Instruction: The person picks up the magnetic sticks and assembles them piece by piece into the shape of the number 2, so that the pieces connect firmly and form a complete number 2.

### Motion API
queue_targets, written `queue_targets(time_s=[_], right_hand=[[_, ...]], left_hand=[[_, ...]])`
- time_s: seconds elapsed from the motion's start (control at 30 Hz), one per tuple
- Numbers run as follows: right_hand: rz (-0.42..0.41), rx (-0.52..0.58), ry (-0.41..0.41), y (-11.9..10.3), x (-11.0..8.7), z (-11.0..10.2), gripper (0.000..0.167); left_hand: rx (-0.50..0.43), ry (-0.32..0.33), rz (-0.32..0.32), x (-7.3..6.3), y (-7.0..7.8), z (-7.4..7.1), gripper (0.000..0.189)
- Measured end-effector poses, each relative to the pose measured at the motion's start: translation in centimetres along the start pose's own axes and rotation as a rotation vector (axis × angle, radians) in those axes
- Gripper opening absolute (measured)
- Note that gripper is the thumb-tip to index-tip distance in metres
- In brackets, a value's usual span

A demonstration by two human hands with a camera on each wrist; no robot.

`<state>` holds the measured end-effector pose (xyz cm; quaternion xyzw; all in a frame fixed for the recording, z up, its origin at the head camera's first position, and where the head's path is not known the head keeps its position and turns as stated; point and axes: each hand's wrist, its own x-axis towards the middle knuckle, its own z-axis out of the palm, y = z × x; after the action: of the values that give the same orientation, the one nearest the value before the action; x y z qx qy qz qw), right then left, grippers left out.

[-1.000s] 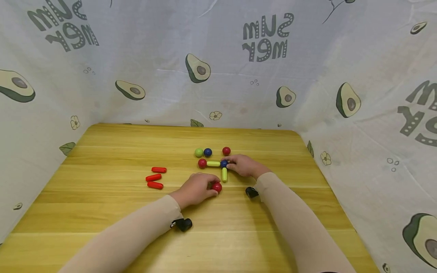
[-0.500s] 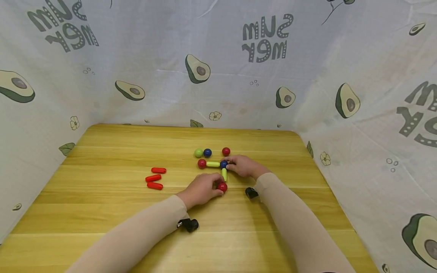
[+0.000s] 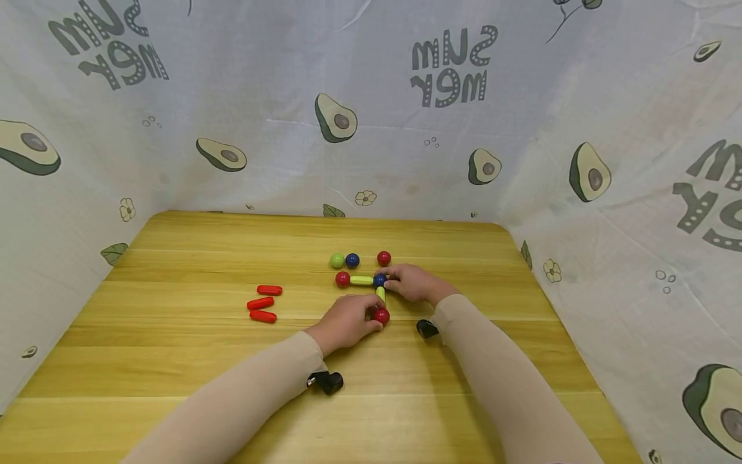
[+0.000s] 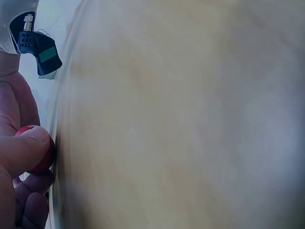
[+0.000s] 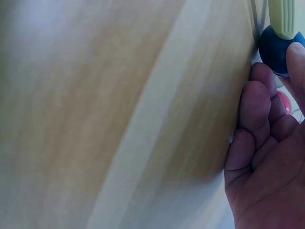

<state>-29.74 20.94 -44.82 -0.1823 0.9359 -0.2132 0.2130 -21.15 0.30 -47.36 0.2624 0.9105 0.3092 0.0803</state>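
My left hand [image 3: 346, 321] pinches a red ball [image 3: 381, 316] between thumb and fingers, at the near end of a yellow-green rod [image 3: 380, 294]. Whether ball and rod touch is hard to tell, as fingers cover part of the rod. My right hand [image 3: 413, 282] holds a blue ball [image 3: 379, 280], its thumb on the ball in the right wrist view. From this blue ball one rod runs toward me, and another yellow-green rod [image 3: 362, 280] runs left to a second red ball [image 3: 342, 279]. The left wrist view shows the thumb pressed on the red ball [image 4: 44, 160].
Behind the joined pieces lie a green ball [image 3: 337, 260], another blue ball [image 3: 352, 260] and a loose red ball [image 3: 384, 258]. Several red rods [image 3: 261, 303] lie to the left on the wooden table [image 3: 191, 258]. A patterned cloth [image 3: 261, 77] hangs around the table.
My left hand has slid right with the red ball, bringing it to the near end of the rod. The right hand has stayed on the blue ball.
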Motion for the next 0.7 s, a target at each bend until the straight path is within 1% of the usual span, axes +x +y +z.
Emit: queue_targets(time_s=[0.33,0.7], right_hand=[[0.0,-0.006,0.001,-0.05,-0.03,0.09,0.037],[0.009,0.013,0.007,-0.21,-0.11,0.08,0.035]], left_hand=[[-0.022,-0.003,-0.008,-0.1,0.19,-0.12,0.029],[-0.038,0.0,-0.011,-0.21,0.24,-0.19,0.027]])
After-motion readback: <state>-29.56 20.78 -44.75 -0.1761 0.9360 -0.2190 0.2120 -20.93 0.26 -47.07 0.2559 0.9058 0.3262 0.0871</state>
